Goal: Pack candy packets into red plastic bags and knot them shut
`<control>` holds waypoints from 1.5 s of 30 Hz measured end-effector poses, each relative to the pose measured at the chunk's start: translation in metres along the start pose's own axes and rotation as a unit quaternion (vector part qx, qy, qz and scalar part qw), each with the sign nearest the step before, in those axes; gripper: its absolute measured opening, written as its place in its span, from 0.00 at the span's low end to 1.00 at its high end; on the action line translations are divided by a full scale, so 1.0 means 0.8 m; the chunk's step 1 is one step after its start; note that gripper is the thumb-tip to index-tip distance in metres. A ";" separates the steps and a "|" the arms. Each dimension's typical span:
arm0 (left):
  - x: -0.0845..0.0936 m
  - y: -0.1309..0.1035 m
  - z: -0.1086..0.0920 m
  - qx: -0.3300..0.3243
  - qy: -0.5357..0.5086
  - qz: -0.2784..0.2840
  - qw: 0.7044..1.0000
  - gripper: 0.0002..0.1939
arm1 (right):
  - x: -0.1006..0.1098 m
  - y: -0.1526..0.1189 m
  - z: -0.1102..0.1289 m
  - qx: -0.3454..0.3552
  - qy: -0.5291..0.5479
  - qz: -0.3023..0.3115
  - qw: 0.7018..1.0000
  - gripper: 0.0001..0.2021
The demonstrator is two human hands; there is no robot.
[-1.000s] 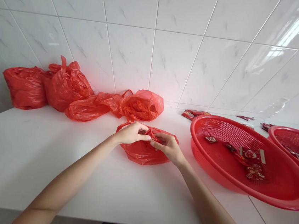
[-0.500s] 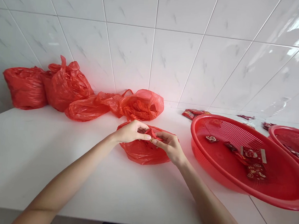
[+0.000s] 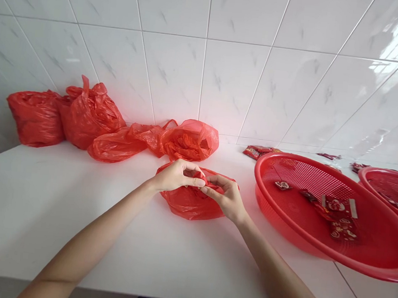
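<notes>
Over an open red plastic bag [image 3: 192, 209] in the middle of the table, my two hands meet fingertip to fingertip. My left hand [image 3: 178, 176] pinches one side of a small, soft-looking red piece [image 3: 201, 177] between thumb and fingers. The other side of it is pinched by my right hand [image 3: 227, 197]. Fingers cover much of this piece, and its exact kind cannot be made out. More red material lies inside the bag under my hands, partly hidden by them.
Behind the bag, another open red bag [image 3: 190, 143] holds red pieces. Full red bags [image 3: 91, 119] stand at the back left against the tiled wall. At right is a red basket [image 3: 293, 234] with several small printed packets [image 3: 343, 228]; a second basket [image 3: 395, 176] stands beyond.
My fingertips have shifted slightly on the small red piece, and a gold-coloured bit between them no longer shows. The hands stay over the bag; the view has moved a little.
</notes>
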State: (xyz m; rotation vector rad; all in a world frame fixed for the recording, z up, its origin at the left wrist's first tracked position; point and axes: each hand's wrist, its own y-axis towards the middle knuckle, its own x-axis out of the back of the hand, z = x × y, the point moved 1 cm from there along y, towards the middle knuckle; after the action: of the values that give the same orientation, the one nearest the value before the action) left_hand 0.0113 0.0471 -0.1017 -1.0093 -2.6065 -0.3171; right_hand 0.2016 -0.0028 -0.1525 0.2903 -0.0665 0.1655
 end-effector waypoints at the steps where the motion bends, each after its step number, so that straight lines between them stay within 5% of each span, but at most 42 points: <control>1: 0.000 0.000 0.000 0.004 -0.009 0.001 1.000 0.13 | -0.001 0.000 0.001 0.003 0.000 0.000 1.000 0.15; 14: 0.005 0.000 0.002 0.010 -0.078 -0.041 0.996 0.14 | -0.003 -0.003 0.004 0.034 0.086 -0.060 0.994 0.10; 29: -0.006 0.006 0.005 -0.057 -0.135 -0.095 0.985 0.08 | -0.003 -0.007 0.017 0.062 0.056 -0.098 0.992 0.10; 36: -0.013 0.003 -0.001 -0.062 -0.136 -0.090 0.985 0.07 | -0.007 -0.010 0.019 0.058 0.049 -0.107 0.991 0.12; 45: -0.028 0.008 0.011 -0.073 -0.272 -0.060 0.958 0.06 | -0.009 -0.011 0.026 0.061 0.124 -0.111 0.984 0.08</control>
State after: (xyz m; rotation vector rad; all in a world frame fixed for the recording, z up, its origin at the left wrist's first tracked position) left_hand 0.0289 0.0409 -0.1177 -1.1143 -3.1893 -0.2953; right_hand 0.1950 -0.0185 -0.1361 0.3946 0.2234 -0.0180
